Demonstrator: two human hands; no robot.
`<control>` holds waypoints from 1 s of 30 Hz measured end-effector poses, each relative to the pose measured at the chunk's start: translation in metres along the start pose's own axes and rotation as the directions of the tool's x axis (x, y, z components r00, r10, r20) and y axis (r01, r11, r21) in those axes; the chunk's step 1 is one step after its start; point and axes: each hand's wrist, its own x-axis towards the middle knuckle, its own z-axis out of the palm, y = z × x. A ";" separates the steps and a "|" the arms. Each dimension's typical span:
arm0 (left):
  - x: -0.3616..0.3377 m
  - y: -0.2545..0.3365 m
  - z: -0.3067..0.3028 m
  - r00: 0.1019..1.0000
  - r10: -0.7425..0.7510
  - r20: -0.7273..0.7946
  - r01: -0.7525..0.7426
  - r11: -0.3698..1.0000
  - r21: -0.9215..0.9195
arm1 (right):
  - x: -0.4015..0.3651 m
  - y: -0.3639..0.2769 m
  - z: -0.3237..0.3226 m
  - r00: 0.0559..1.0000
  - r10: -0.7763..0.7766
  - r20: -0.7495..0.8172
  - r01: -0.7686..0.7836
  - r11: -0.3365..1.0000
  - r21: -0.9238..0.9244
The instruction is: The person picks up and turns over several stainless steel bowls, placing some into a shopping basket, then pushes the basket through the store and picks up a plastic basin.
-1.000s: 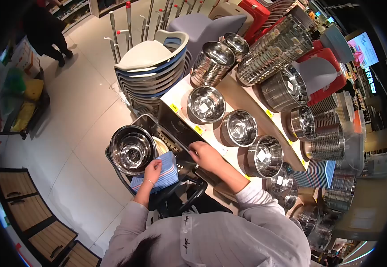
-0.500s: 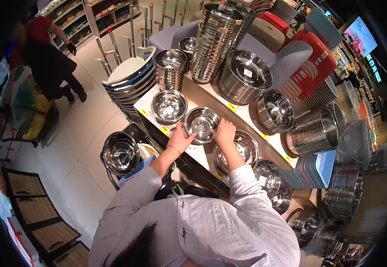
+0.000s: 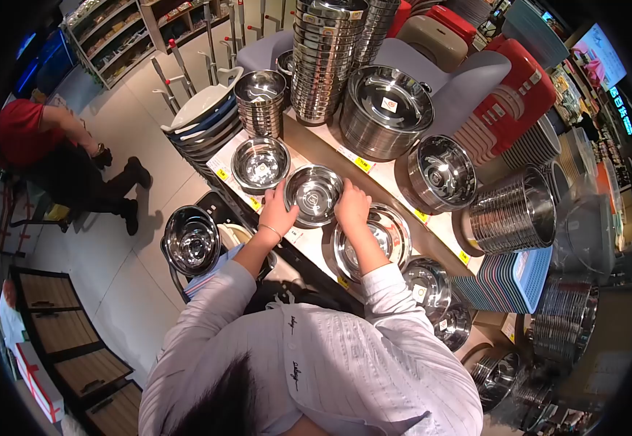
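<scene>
A steel bowl sits right between the two hands — the left hand grips its rim on one side, the right hand on the other. A second bowl stands just beyond the left hand's fingertips. A wide basin shows partly hidden under the right wrist — and tall stacked pots rise beyond both hands.

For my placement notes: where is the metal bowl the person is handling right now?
In the head view, the metal bowl is near the middle, between the left hand and right hand, just lower right of a neighbouring bowl.
</scene>
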 end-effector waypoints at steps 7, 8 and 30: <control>-0.003 -0.006 0.007 0.996 0.044 -0.075 -0.046 0.999 -0.022 | -0.003 -0.001 -0.012 0.999 -0.025 -0.046 0.030 0.993 0.114; -0.003 -0.007 0.008 0.993 0.059 -0.103 -0.062 0.998 -0.027 | -0.003 -0.001 -0.013 0.999 -0.026 -0.046 0.031 0.993 0.114; -0.082 -0.017 -0.092 0.994 0.031 -0.100 -0.096 0.656 -0.749 | -0.044 -0.047 -0.050 0.966 -0.258 -0.019 0.161 0.541 0.825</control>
